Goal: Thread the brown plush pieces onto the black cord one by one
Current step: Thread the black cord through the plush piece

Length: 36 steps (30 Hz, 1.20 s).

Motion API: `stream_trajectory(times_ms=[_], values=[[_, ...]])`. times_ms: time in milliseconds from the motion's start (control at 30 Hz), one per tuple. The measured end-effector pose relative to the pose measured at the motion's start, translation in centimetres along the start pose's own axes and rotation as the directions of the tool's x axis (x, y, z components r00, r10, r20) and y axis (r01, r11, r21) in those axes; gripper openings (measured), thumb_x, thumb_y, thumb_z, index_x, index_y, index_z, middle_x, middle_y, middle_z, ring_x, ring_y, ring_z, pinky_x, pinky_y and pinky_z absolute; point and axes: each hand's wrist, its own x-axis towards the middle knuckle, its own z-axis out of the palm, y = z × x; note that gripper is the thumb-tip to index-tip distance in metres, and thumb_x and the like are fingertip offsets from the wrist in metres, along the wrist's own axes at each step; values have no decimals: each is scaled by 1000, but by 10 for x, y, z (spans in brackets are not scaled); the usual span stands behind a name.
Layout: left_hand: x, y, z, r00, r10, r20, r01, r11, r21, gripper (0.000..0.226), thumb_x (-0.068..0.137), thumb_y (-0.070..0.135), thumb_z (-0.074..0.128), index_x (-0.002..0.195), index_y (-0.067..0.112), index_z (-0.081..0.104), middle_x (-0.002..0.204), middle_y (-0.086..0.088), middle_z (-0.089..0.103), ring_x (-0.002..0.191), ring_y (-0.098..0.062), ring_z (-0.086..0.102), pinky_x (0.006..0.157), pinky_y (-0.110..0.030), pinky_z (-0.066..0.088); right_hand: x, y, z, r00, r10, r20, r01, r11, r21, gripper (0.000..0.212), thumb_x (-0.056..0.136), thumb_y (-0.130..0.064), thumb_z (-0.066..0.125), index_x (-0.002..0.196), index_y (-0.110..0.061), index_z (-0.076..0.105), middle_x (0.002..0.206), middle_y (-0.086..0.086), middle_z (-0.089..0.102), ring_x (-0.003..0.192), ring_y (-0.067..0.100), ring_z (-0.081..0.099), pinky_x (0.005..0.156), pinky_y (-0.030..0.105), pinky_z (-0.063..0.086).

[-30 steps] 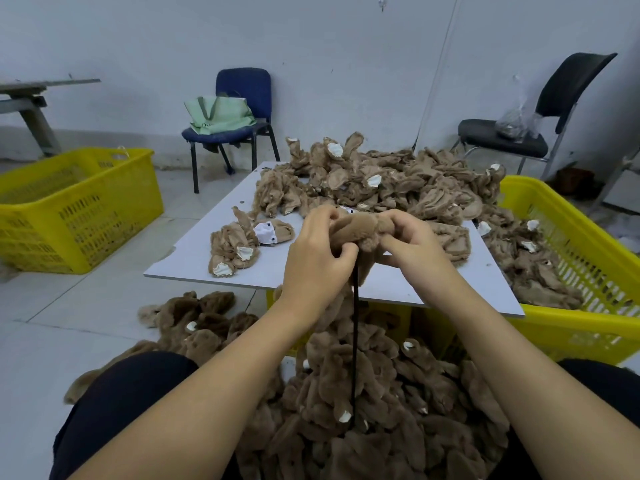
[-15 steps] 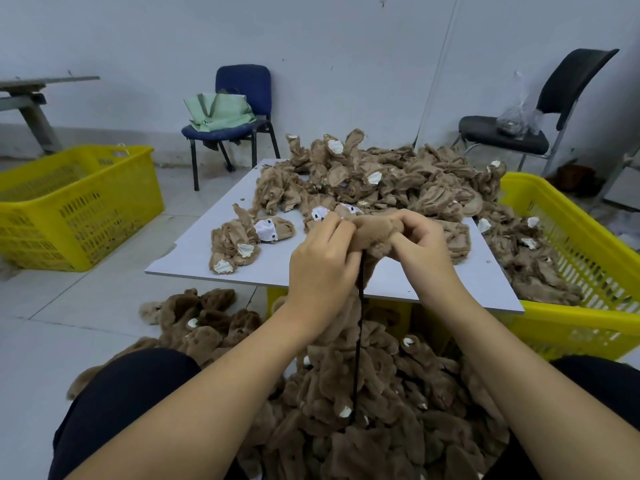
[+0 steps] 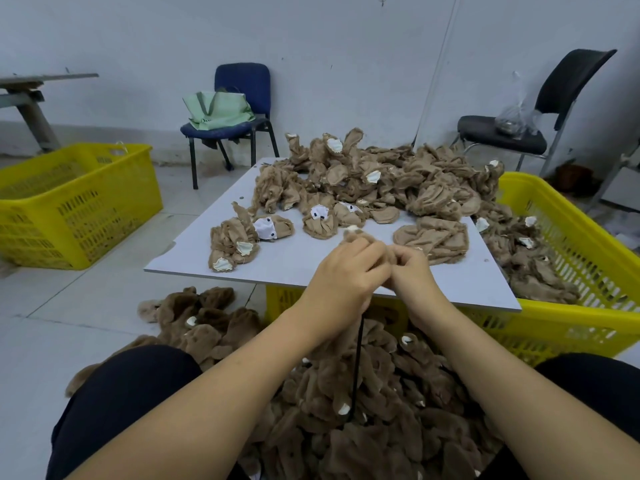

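**Both hands bunched on one plush piece at the top of the cord**

At far left a yellow slatted plastic crate [image 3: 74, 202] stands on the floor, with a blue padded chair [image 3: 239, 109] behind it by the wall. The flat white board [image 3: 294, 261] serving as a tabletop carries a loose heap of tan, inside-out plush pieces [image 3: 374, 178] with small white patches.

Over the board's near edge, the left hand [image 3: 343, 275] has its fingers curled together around a small brown plush piece [image 3: 356, 235], of which only a fuzzy tuft shows above the knuckles. Touching it on the right, the right hand [image 3: 412, 275] pinches the same piece with bent fingertips. Whether either hand also nips the cord end is hidden.

The thin black cord [image 3: 356, 368] drops nearly straight down from under the left palm, so its long axis is vertical and the piece sits directly above it, nearer the left hand. It ends in the fluffy darker-brown mass of threaded plush pieces [image 3: 381, 410] between the knees. The next slide should therefore run downwards.

At right, a second yellow crate [image 3: 571, 237] holds more pieces.
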Motion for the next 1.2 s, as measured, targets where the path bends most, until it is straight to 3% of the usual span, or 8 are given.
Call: stream_trajectory(times_ms=[133,233,333,567,767,900,1033,1200], values=[[-5,0,-2,959,-282,42,283,924,-258,20,82,5,61,102,8,65,103,-4,52,96,-23,53,79,-35,40,3,4,1,993,109,37,-110,994,22,8,80,20,52,80,17,59,74,20,57,71,24,60,57,25,54],[-9,10,2,639,-763,99,756,599,-265,40,88,48,57,122,28,50,116,13,42,115,-11,45,96,-31,33,2,3,5,989,129,67,-133,990,53,14,83,18,53,93,22,63,78,20,70,72,19,70,60,23,57],[-13,10,12,370,-841,394,897,212,-388,43,90,63,53,108,25,59,110,7,57,112,-18,56,96,-41,50,-2,-3,5,977,162,138,-168,985,37,33,83,18,43,79,3,72,71,7,74,66,14,72,59,23,56],[-3,6,3,588,-774,236,804,527,-275,31,98,45,58,114,18,63,104,6,51,105,-15,53,88,-35,50,5,-27,1,962,246,118,-252,967,37,30,91,-5,45,73,-3,69,59,7,60,67,24,63,71,51,63],[16,0,-4,800,-578,161,595,799,-89,26,87,13,64,113,10,66,102,1,49,98,-21,49,80,-40,47,9,-27,13,997,1,77,4,998,-66,41,108,-33,40,84,-15,68,76,1,73,74,12,70,59,21,54],[7,3,14,673,-661,330,721,686,-98,25,89,18,59,112,9,59,107,-3,50,98,-21,54,82,-42,52,4,-18,20,998,28,63,-12,970,-244,37,100,-2,43,66,-15,51,65,-1,57,62,4,56,56,11,41],[-1,2,22,374,-718,587,912,168,-375,28,88,23,61,114,13,60,109,-4,67,105,-17,65,92,-43,56,3,-7,26,995,65,75,-25,899,-437,38,92,5,45,62,-19,46,68,-3,54,66,9,52,50,9,37],[5,-6,14,418,-706,572,902,247,-354,18,74,35,59,85,21,62,79,2,70,79,-17,67,69,-40,56,12,-15,27,995,45,90,7,866,-499,42,95,7,44,62,-18,44,64,-4,47,59,5,45,44,7,36]])
